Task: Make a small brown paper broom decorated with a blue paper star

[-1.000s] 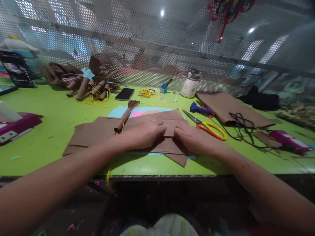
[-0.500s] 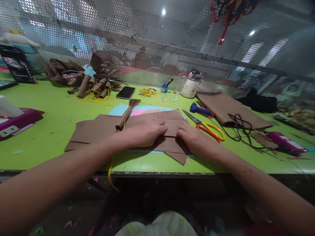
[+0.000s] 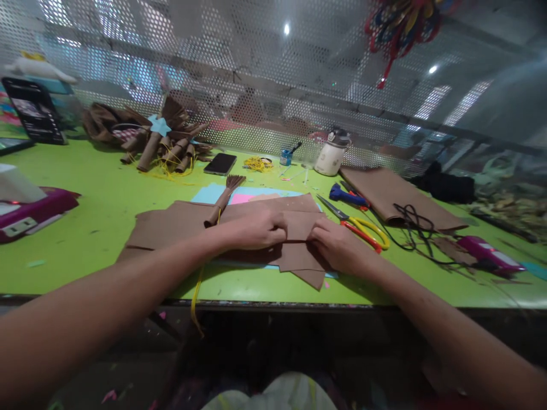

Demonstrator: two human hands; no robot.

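Both my hands rest on a pile of brown paper sheets [image 3: 171, 225] lying on the green table [image 3: 94, 199]. My left hand [image 3: 256, 230] has its fingers curled round the edge of a folded brown sheet [image 3: 299, 225]. My right hand [image 3: 337, 245] pinches the same sheet at its right end. A rolled brown paper brush with a fringed tip [image 3: 224, 199] lies on the pile just left of my left hand, and a yellow cord [image 3: 195, 296] hangs from it over the table's front edge.
Yellow-and-red scissors [image 3: 363, 228] lie right of my hands, with blue-handled scissors [image 3: 346, 195] behind. Further off are a black phone [image 3: 220, 164], a heap of brown paper rolls [image 3: 166, 145], a white jar [image 3: 331, 154], more brown sheets [image 3: 397, 193], black cables [image 3: 416, 219] and pink devices [image 3: 29, 210].
My fingers have curled in and gripped the folded brown sheet, lifting its edge a little. The camera view has shifted slightly.
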